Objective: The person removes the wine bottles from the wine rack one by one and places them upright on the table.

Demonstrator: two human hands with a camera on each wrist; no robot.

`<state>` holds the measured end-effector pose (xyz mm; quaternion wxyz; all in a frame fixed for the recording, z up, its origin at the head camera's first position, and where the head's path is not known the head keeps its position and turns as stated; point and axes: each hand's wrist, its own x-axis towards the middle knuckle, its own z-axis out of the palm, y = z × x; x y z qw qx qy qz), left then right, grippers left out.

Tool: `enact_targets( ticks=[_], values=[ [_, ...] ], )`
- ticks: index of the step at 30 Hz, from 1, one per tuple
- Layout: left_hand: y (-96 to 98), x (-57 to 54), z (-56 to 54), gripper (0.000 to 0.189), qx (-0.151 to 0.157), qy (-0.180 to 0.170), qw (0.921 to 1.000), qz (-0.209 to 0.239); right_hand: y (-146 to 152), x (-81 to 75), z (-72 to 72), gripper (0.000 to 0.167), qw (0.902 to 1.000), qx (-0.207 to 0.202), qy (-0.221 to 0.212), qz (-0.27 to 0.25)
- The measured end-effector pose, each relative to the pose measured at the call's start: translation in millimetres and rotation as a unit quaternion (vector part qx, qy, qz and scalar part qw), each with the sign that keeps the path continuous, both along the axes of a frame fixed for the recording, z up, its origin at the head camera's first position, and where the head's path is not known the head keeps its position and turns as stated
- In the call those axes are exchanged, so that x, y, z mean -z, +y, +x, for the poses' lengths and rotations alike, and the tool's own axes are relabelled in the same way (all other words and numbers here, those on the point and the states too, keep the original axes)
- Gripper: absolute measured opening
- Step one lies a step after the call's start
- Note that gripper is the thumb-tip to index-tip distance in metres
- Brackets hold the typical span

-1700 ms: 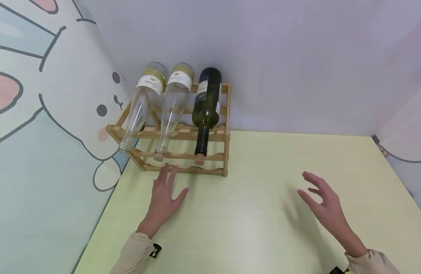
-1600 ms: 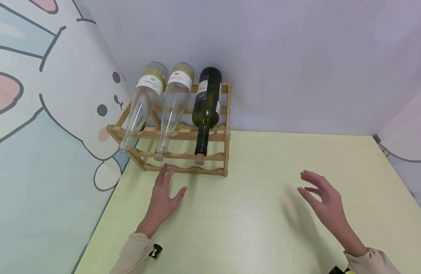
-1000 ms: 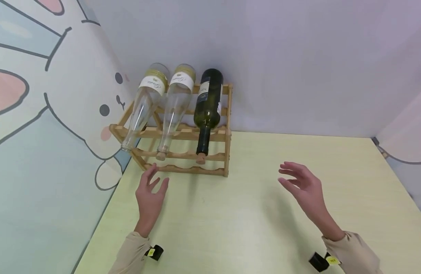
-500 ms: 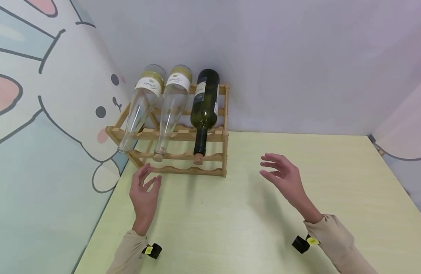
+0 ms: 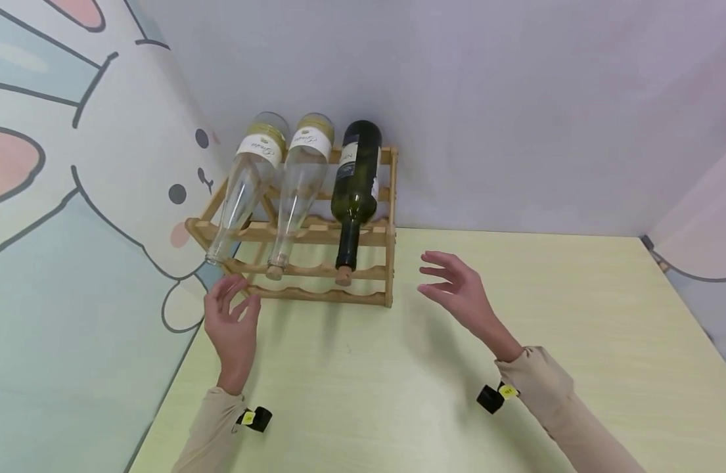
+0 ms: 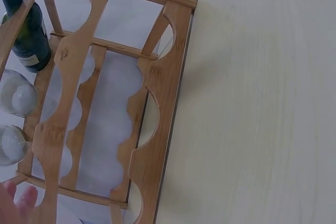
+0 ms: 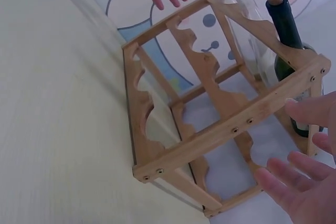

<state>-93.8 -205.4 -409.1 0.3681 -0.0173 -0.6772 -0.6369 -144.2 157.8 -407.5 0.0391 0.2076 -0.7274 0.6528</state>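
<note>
A wooden wine rack [image 5: 315, 263] stands at the far left corner of the pale yellow-green table [image 5: 457, 407], close to the back wall and to the side panel printed with a cartoon rabbit [image 5: 73, 197]. Three bottles lie in its top row, necks pointing toward the person: a clear bottle [image 5: 241, 187] at the left end, a second clear bottle [image 5: 297, 187] beside it with a cork in its neck, and a dark green bottle [image 5: 355, 190] at the right end, also corked. The left hand [image 5: 231, 322] hovers just in front of the rack's lower left corner, palm turned inward, fingers loosely spread and slightly bent, holding nothing; its fingertips are near the mouth of the left clear bottle but not touching it. The right hand [image 5: 457, 292] hangs in the air just off the rack's right side, palm facing the rack, fingers extended and fanned, also empty. The two hands are well apart, one at each side of the rack. Both forearms wear beige sleeves [image 5: 540, 387] with a small black band at each wrist.
</note>
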Motion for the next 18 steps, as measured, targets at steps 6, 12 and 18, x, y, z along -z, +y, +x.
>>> enact_targets(
  ticks=[6, 12, 18],
  values=[
    [-11.4, 3.2, -13.0, 0.055, 0.001, 0.031, 0.9994, 0.017, -19.6, -22.6, -2.2, 0.061, 0.9974, -0.052, 0.000, 0.050],
    [-19.9, 1.5, -25.4, 0.063, -0.020, 0.060, 0.9978, 0.023, -32.1, -37.2, -2.7, 0.067, 0.9903, -0.088, -0.010, 0.107],
    [-20.3, -20.2, -25.4, 0.063, -0.012, 0.083, 0.9965, -0.006, -36.2, -40.6, -5.1, 0.067, 0.9879, -0.089, -0.017, 0.125]
  ],
)
